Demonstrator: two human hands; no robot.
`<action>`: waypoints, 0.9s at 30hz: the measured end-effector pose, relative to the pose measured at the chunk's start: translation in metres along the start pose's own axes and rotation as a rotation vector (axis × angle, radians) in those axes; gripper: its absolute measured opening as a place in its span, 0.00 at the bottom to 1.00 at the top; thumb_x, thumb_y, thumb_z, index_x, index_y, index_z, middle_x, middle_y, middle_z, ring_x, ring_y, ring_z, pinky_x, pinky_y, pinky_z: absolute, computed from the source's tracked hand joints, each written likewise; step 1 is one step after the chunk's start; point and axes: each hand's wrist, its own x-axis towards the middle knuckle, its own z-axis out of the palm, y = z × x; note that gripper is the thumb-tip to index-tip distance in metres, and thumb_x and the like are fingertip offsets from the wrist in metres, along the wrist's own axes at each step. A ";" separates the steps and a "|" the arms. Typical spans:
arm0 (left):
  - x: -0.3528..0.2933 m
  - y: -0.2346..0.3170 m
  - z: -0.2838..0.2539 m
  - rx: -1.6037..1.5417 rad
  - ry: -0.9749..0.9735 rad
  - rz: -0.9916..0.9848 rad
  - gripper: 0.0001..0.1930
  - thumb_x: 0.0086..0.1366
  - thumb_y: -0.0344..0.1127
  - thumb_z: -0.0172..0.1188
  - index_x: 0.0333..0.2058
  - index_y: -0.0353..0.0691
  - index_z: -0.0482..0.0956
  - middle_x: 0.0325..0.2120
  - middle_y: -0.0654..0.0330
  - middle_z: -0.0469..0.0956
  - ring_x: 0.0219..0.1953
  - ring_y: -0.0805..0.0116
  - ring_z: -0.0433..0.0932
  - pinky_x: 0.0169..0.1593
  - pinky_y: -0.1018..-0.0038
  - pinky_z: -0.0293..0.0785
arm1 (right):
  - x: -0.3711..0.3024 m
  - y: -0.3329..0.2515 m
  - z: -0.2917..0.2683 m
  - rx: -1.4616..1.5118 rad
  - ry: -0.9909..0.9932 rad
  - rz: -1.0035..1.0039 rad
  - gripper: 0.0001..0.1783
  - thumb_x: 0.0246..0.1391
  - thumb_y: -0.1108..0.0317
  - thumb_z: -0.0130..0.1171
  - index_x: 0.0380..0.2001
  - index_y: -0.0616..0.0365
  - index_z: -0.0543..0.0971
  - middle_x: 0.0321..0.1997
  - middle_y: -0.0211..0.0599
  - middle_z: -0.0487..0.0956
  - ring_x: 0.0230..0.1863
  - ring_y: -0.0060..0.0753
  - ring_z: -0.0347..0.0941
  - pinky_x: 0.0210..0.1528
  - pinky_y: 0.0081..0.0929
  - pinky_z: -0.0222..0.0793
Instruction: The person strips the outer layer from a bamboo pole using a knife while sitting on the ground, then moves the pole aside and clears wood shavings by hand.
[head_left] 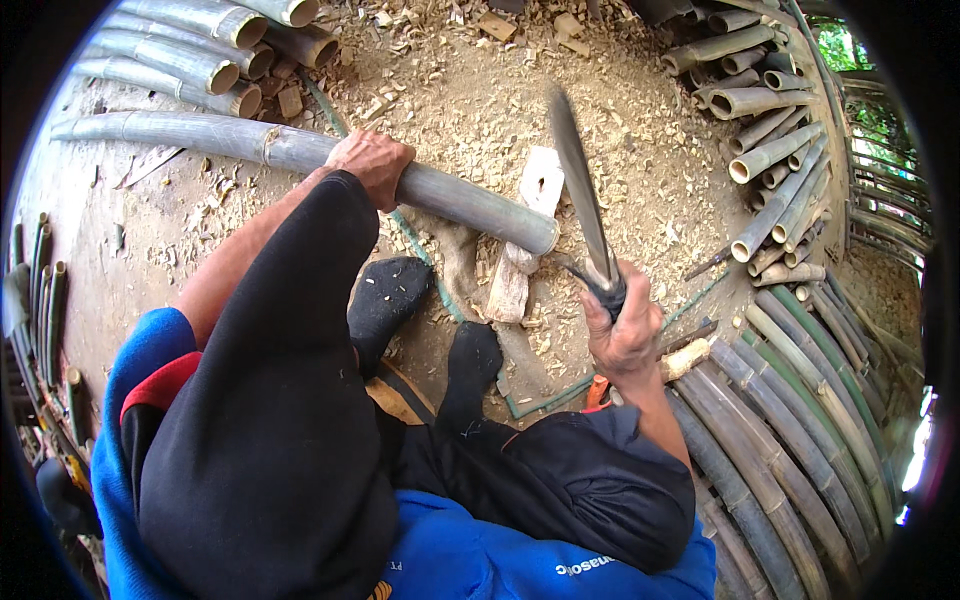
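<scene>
My left hand (372, 165) is wrapped round a long grey-green bamboo pole (470, 202), which slants from the far left down toward the middle. The pole's right end lies over a pale wooden block (509, 288) on the ground. In my right hand (627, 330) is the dark handle of a machete (580, 175). Its blade, slightly blurred, points up and away, just right of the pole's cut end and apart from it. Another pale piece of wood with a dark hole (541, 182) shows just beyond the pole.
Cut bamboo poles lie stacked at the far left (190, 60), far right (770, 150) and near right (790, 440). Wood chips cover the dirt floor (480, 110). A green cord (545, 402) crosses the ground by my dark-socked feet (472, 365). Thin bamboo pieces (55, 310) stand at left.
</scene>
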 end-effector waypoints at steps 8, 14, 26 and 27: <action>-0.026 -0.001 0.002 -0.001 -0.056 -0.022 0.18 0.40 0.40 0.72 0.32 0.41 0.83 0.26 0.51 0.83 0.32 0.51 0.85 0.38 0.57 0.81 | -0.003 0.000 0.006 -0.267 -0.464 0.289 0.18 0.66 0.60 0.60 0.45 0.64 0.71 0.28 0.51 0.80 0.26 0.56 0.81 0.26 0.45 0.75; -0.024 -0.005 -0.008 0.000 -0.002 -0.025 0.19 0.39 0.39 0.72 0.32 0.40 0.83 0.26 0.50 0.83 0.33 0.50 0.85 0.39 0.57 0.81 | -0.025 -0.004 0.011 -0.041 -0.202 0.260 0.16 0.66 0.63 0.61 0.46 0.63 0.70 0.28 0.51 0.81 0.24 0.50 0.82 0.27 0.44 0.77; -0.047 0.001 -0.010 0.034 0.176 0.018 0.16 0.43 0.36 0.69 0.32 0.39 0.79 0.28 0.49 0.82 0.37 0.49 0.84 0.43 0.56 0.79 | -0.035 -0.025 -0.008 -0.083 -0.141 0.191 0.18 0.67 0.60 0.59 0.49 0.64 0.71 0.30 0.49 0.83 0.29 0.49 0.84 0.29 0.40 0.80; -0.045 -0.002 -0.013 0.037 0.182 0.021 0.16 0.43 0.36 0.69 0.32 0.39 0.79 0.28 0.49 0.82 0.37 0.49 0.84 0.43 0.56 0.79 | -0.046 -0.011 0.001 -0.122 -0.247 0.329 0.17 0.69 0.58 0.57 0.48 0.62 0.71 0.31 0.49 0.84 0.28 0.48 0.84 0.30 0.39 0.81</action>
